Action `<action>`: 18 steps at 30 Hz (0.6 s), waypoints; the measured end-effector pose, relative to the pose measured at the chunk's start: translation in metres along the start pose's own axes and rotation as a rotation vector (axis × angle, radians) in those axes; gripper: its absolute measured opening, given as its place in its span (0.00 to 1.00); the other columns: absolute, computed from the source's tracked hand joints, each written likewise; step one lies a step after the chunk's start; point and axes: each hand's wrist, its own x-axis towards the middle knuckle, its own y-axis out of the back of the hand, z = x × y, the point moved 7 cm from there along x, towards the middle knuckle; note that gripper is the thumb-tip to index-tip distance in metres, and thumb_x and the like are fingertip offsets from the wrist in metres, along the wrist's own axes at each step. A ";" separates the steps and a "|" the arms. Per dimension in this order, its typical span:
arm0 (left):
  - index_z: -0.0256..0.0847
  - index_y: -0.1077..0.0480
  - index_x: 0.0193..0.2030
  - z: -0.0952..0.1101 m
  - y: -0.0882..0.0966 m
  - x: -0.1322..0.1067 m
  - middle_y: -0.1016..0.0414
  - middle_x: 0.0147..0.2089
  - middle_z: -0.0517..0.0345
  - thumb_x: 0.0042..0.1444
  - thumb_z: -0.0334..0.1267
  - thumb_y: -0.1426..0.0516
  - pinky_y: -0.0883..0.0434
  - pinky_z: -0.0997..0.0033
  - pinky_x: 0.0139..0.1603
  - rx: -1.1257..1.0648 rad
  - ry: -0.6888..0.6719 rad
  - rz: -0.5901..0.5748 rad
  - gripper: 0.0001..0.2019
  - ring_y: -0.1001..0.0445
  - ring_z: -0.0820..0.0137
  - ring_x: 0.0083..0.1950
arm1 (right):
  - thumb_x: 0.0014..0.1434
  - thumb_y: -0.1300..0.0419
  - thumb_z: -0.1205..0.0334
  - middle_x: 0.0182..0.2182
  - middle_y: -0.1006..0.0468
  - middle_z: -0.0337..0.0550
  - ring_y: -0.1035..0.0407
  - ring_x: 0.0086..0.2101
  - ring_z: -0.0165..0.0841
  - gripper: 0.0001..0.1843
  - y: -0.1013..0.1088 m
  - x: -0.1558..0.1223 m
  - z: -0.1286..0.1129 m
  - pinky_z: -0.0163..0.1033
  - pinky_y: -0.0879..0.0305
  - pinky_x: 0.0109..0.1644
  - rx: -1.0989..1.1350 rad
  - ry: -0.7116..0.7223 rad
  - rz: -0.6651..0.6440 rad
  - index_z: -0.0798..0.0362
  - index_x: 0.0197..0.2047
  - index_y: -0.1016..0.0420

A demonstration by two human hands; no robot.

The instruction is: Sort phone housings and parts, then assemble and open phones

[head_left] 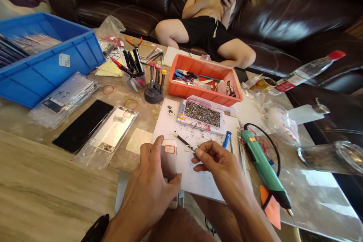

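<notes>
My left hand [150,177] is wrapped around a pale phone [169,164], fingers along its left edge and thumb at its right. A red-bordered sticker [169,149] is on the phone's upper part. The fingertips of my right hand [214,157] are pinched together at the near end of a thin dark strip with a pale tip [183,138]; its exact kind is unclear. Beneath the strip lies a white work mat [204,181] scattered with tiny screws. A clear case of screws [202,114] sits just beyond, and a blue screwdriver [227,140] is right of my right hand.
An orange tray [205,92] of tools and a screwdriver stand [153,92] are behind the mat. The blue crate [82,51] and a black screen [83,125] lie left. A green heat tool [263,164] and a bottle [307,73] are right. A person sits on the sofa.
</notes>
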 end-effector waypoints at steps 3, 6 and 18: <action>0.50 0.49 0.75 -0.009 0.004 0.001 0.36 0.65 0.44 0.52 0.42 0.38 0.30 0.46 0.59 -0.219 0.010 -0.004 0.43 0.28 0.50 0.60 | 0.57 0.31 0.45 0.27 0.21 0.42 0.22 0.31 0.36 0.18 -0.015 0.010 0.002 0.40 0.21 0.36 -0.026 -0.018 0.019 0.53 0.33 0.25; 0.51 0.51 0.74 -0.020 0.004 -0.002 0.38 0.69 0.43 0.52 0.40 0.37 0.25 0.53 0.55 -0.544 0.069 -0.080 0.44 0.29 0.52 0.62 | 0.59 0.34 0.50 0.25 0.21 0.40 0.23 0.29 0.35 0.14 -0.039 0.021 -0.006 0.39 0.24 0.35 -0.088 -0.013 0.043 0.52 0.32 0.25; 0.54 0.42 0.67 -0.028 0.010 -0.016 0.35 0.64 0.49 0.53 0.38 0.32 0.19 0.58 0.40 -1.272 0.159 -0.199 0.37 0.24 0.61 0.49 | 0.65 0.38 0.49 0.29 0.18 0.41 0.25 0.30 0.38 0.14 -0.057 0.028 -0.022 0.40 0.37 0.36 -0.448 0.195 0.099 0.50 0.34 0.23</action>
